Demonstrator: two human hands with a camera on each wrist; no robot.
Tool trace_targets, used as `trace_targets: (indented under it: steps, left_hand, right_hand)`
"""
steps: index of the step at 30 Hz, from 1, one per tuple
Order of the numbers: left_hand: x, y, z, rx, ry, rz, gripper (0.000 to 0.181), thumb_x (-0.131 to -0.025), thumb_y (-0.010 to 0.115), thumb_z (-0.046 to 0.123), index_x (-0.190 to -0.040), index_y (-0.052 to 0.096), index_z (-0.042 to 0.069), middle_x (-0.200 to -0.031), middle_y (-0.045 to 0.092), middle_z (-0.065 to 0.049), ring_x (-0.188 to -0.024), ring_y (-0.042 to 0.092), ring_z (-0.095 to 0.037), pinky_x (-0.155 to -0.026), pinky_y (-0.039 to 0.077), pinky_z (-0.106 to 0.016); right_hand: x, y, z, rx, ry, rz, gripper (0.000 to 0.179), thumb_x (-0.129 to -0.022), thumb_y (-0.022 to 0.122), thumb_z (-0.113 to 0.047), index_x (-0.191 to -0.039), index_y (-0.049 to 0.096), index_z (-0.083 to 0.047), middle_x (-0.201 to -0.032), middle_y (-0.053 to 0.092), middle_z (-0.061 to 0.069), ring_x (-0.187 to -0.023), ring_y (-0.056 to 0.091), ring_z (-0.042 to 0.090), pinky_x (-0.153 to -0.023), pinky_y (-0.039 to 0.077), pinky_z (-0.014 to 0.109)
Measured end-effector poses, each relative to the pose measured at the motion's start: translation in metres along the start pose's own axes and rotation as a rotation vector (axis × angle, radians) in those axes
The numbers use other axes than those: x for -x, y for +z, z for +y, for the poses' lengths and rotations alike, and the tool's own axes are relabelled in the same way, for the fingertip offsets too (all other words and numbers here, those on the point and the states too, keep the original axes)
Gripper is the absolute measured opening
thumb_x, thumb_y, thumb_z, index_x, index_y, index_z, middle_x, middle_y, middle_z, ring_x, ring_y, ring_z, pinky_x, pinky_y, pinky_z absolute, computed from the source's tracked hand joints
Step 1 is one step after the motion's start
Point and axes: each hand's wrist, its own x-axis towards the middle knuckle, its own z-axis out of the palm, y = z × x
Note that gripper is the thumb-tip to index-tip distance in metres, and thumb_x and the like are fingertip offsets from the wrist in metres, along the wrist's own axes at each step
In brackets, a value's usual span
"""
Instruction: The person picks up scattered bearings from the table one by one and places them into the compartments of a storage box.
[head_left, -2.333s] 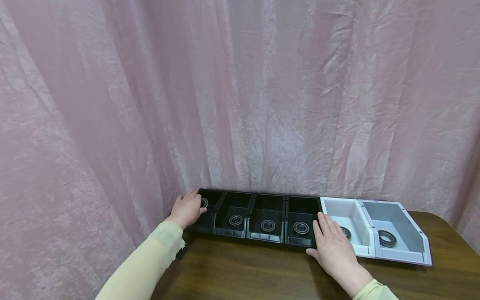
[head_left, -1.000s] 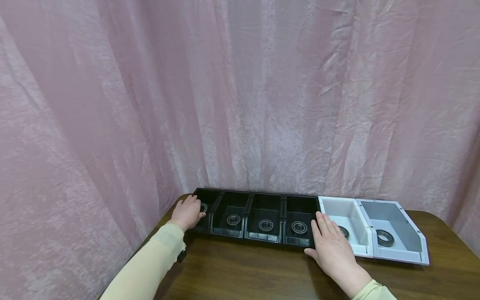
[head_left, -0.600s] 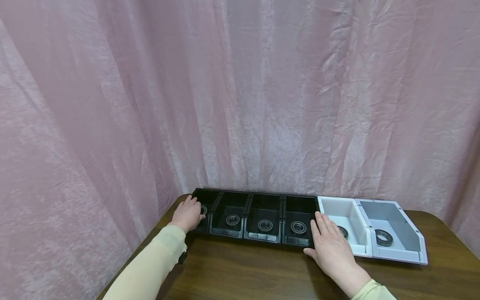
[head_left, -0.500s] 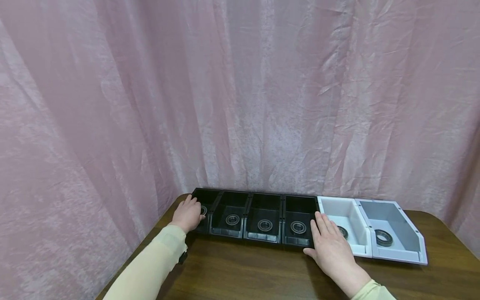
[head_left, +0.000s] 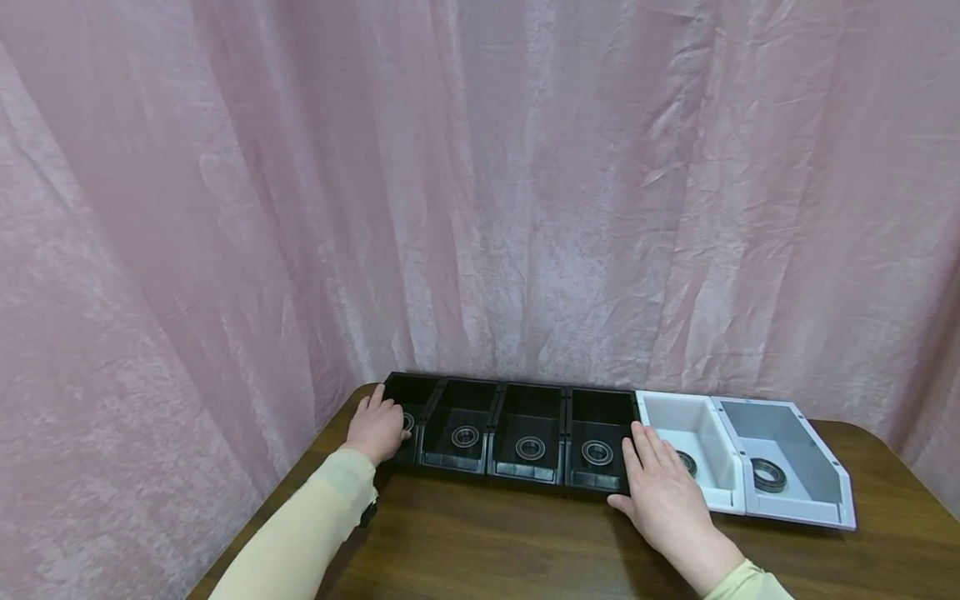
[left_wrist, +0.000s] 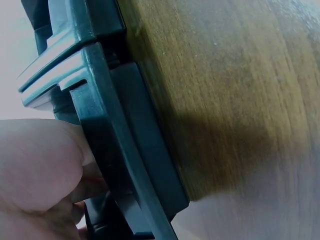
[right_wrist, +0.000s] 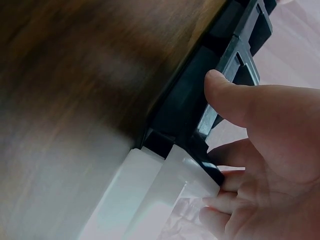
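My left hand (head_left: pixel 377 431) is over the leftmost black bin (head_left: pixel 415 385), fingers reaching along its left side and thumb inside near the front. A ring-shaped bearing (head_left: pixel 408 423) lies in that bin beside the thumb, partly hidden by the hand. In the left wrist view, the thumb (left_wrist: pixel 40 160) crosses the bin's front lip; the other fingers are mostly hidden. My right hand (head_left: pixel 667 489) rests with fingers straight where the rightmost black bin (head_left: pixel 602 408) meets the white bin (head_left: pixel 678 408). Its thumb (right_wrist: pixel 222 92) touches the black bin's front rim.
Two more black bins (head_left: pixel 467 396) and a grey bin (head_left: pixel 780 421) complete the row on the wooden table (head_left: pixel 480 542). Each bin has one bearing (head_left: pixel 530 448) in it. A pink curtain (head_left: pixel 487 192) hangs right behind the row and along the left side.
The bearing in the leftmost bin has shifted towards that bin's front. My left hand's fingertips have spread slightly away from the thumb. The right hand keeps its place; the view shifts slightly.
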Motion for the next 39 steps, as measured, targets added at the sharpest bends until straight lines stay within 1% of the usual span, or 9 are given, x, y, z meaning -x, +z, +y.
trace_targets:
  steps: [4, 9, 13, 19, 21, 26, 29, 35, 39]
  left_hand:
    - [-0.001, -0.003, 0.002, -0.01, 0.01, -0.01, 0.039, -0.101, 0.081, 0.024, -0.126, 0.076, -0.006, -0.14, 0.068, -0.027, -0.16, 0.03, -0.053, -0.126, 0.03, -0.068]
    - [-0.004, -0.004, 0.003, -0.016, 0.002, -0.041, 0.038, -0.102, 0.08, 0.024, -0.127, 0.077, -0.004, -0.14, 0.069, -0.025, -0.161, 0.027, -0.053, -0.127, 0.028, -0.069]
    - [-0.007, -0.003, 0.003, -0.013, -0.004, -0.072, 0.035, -0.101, 0.081, 0.025, -0.123, 0.079, -0.002, -0.14, 0.07, -0.023, -0.162, 0.025, -0.054, -0.127, 0.027, -0.07]
    - [-0.007, -0.002, 0.004, -0.015, -0.008, -0.118, 0.024, -0.1, 0.081, 0.024, -0.113, 0.083, 0.004, -0.139, 0.071, -0.023, -0.162, 0.022, -0.055, -0.127, 0.024, -0.073]
    - [-0.01, 0.002, 0.001, -0.024, -0.003, -0.121, 0.023, -0.1, 0.081, 0.025, -0.112, 0.084, 0.005, -0.14, 0.07, -0.022, -0.162, 0.021, -0.056, -0.127, 0.023, -0.073]
    - [-0.017, 0.005, 0.0, -0.029, 0.001, -0.134, 0.022, -0.101, 0.08, 0.025, -0.114, 0.083, 0.007, -0.148, 0.066, -0.023, -0.164, 0.017, -0.055, -0.127, 0.021, -0.074]
    - [-0.017, 0.0, 0.004, -0.022, -0.003, -0.145, 0.02, -0.102, 0.08, 0.024, -0.113, 0.083, 0.009, -0.153, 0.061, -0.025, -0.164, 0.016, -0.054, -0.127, 0.02, -0.075]
    - [-0.02, 0.001, 0.004, -0.008, -0.018, -0.165, 0.018, -0.103, 0.079, 0.023, -0.114, 0.083, 0.009, -0.161, 0.051, -0.031, -0.165, 0.013, -0.054, -0.126, 0.016, -0.078]
    - [-0.021, 0.002, 0.004, -0.005, -0.017, -0.175, 0.015, -0.102, 0.079, 0.021, -0.111, 0.085, 0.01, -0.162, 0.049, -0.032, -0.165, 0.011, -0.055, -0.126, 0.013, -0.079]
  right_hand:
    - [0.0, 0.0, 0.001, 0.001, 0.002, 0.004, 0.082, -0.083, 0.097, -0.035, -0.139, 0.064, 0.015, -0.158, 0.05, 0.038, -0.147, 0.05, 0.053, -0.121, 0.041, 0.064]
    - [0.0, 0.0, 0.001, -0.002, -0.007, 0.008, 0.082, -0.082, 0.098, -0.035, -0.139, 0.065, 0.015, -0.157, 0.051, 0.038, -0.147, 0.051, 0.053, -0.121, 0.042, 0.064]
    - [0.0, -0.001, 0.001, 0.001, -0.016, 0.012, 0.082, -0.082, 0.098, -0.035, -0.138, 0.065, 0.015, -0.156, 0.052, 0.038, -0.146, 0.052, 0.053, -0.12, 0.043, 0.064]
    - [0.0, -0.003, 0.001, 0.005, -0.026, -0.002, 0.082, -0.083, 0.097, -0.035, -0.139, 0.064, 0.015, -0.156, 0.052, 0.038, -0.146, 0.052, 0.053, -0.12, 0.043, 0.063]
    - [0.0, -0.003, 0.002, 0.009, -0.028, -0.013, 0.082, -0.083, 0.097, -0.035, -0.14, 0.064, 0.015, -0.156, 0.052, 0.038, -0.146, 0.052, 0.053, -0.121, 0.042, 0.063]
    - [-0.001, -0.005, 0.003, 0.015, -0.029, -0.017, 0.082, -0.084, 0.097, -0.035, -0.14, 0.064, 0.015, -0.156, 0.052, 0.038, -0.146, 0.052, 0.052, -0.12, 0.043, 0.063]
    - [0.0, -0.004, 0.004, 0.017, -0.029, -0.01, 0.082, -0.083, 0.097, -0.035, -0.14, 0.064, 0.015, -0.155, 0.053, 0.038, -0.145, 0.053, 0.052, -0.12, 0.043, 0.063]
    - [0.0, -0.004, 0.003, 0.012, -0.028, -0.022, 0.082, -0.085, 0.096, -0.035, -0.142, 0.063, 0.015, -0.157, 0.052, 0.037, -0.147, 0.052, 0.052, -0.121, 0.042, 0.063]
    - [-0.001, -0.005, 0.003, 0.011, -0.021, -0.027, 0.083, -0.084, 0.096, -0.034, -0.142, 0.063, 0.015, -0.157, 0.052, 0.037, -0.147, 0.051, 0.052, -0.121, 0.042, 0.063]
